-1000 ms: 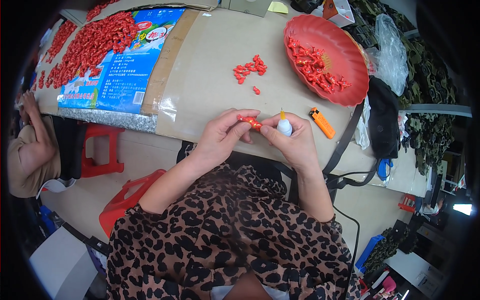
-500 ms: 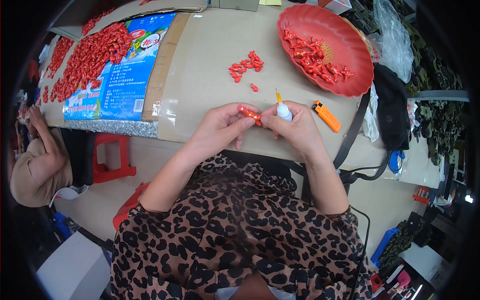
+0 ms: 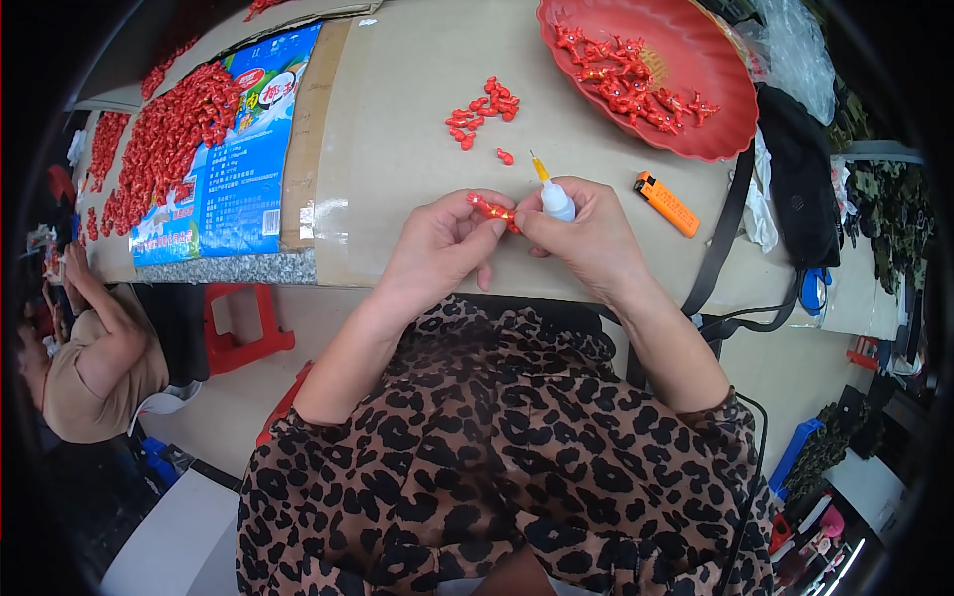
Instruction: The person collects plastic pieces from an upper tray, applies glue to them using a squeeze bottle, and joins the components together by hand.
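Note:
My left hand (image 3: 437,243) is closed around a small shiny red figurine (image 3: 494,211) with gold marks, holding it between thumb and fingers. My right hand (image 3: 593,236) grips a small white squeeze bottle (image 3: 557,202) with a yellow needle tip, which points up and to the left. The thumb and forefinger of that hand also meet the right end of the figurine. Part of the figurine is hidden by my fingers. Just beyond the hands lie a loose red piece (image 3: 505,156) and a small cluster of red pieces (image 3: 482,116).
A red scalloped bowl (image 3: 730,129) at the far right holds several red figurines (image 3: 626,84). An orange lighter (image 3: 667,205) lies right of my hand. Many red pieces (image 3: 174,139) cover a blue printed cardboard sheet (image 3: 243,204) at left. Another person (image 3: 104,358) sits at the left.
The view has shifted a little, so the table appears displaced. The bottle's needle leans slightly more to the left. Both hands keep their holds on the figurine and the bottle.

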`<state>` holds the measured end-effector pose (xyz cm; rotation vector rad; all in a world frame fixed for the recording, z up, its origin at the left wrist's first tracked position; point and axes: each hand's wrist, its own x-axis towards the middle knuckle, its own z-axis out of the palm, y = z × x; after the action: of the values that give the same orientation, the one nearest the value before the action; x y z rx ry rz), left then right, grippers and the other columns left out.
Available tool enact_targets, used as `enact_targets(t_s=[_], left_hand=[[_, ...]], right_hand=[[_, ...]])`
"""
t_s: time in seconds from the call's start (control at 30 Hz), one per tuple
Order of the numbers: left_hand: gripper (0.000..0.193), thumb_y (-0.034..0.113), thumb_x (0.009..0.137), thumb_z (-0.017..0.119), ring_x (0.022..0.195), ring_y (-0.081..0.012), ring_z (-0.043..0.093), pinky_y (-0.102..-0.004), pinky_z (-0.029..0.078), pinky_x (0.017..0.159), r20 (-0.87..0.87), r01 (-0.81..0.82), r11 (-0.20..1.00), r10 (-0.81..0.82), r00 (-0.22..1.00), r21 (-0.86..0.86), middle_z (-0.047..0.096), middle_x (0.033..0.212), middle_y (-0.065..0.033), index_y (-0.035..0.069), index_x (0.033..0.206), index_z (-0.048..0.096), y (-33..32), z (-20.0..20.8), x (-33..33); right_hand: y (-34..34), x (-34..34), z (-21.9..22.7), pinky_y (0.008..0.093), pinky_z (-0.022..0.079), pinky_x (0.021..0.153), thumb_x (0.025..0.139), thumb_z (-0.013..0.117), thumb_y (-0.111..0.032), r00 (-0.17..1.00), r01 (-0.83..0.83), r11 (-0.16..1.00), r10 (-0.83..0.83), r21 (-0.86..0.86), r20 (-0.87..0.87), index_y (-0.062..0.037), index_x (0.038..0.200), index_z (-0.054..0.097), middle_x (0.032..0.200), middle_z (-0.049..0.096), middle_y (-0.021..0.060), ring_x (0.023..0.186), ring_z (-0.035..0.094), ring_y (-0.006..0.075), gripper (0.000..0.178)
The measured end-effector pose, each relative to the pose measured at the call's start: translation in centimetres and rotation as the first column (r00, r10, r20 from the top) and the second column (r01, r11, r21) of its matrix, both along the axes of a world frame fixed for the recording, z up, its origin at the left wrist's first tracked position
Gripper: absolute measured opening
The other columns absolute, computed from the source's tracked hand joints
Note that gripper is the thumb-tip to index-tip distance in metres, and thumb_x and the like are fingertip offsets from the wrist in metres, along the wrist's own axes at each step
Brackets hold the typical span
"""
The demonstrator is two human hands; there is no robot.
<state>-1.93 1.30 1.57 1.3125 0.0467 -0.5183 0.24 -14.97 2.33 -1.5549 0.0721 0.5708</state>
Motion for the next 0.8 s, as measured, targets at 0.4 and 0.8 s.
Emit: enact_targets(t_s=[0.4,0.8], left_hand=[[0.016,0.003,0.081,0.047,0.052,-0.0043,0.047,-0.0176,0.042,0.044,0.038,-0.064,0.998,0.063,0.997,0.017,0.052,0.074,-0.0012,-0.002,0.096,0.051,-0.45,-0.23,-0.23],[0.019,0.002,0.083,0.046,0.057,-0.0058,0.050,-0.0184,0.044,0.048,0.139,-0.075,0.997,0.079,0.987,-0.035,0.054,0.081,-0.0033,-0.002,0.101,0.050,-0.32,-0.69,-0.51]], right_hand=[[0.03,0.02,0.04,0.0198,0.043,0.053,0.072,0.059,-0.009,0.999,-0.010,1.000,0.010,-0.009,0.041,-0.0002,0.077,0.057,0.069,0.055,0.0017,0.060,0.050,0.0057,0.010],[-0.21,-0.16,0.45,0.0199,0.044,0.054,0.074,0.062,-0.013,0.999,-0.035,0.998,0.036,-0.044,0.022,-0.0005,0.080,0.058,0.074,0.058,0.0032,0.065,0.053,0.0066,0.015]])
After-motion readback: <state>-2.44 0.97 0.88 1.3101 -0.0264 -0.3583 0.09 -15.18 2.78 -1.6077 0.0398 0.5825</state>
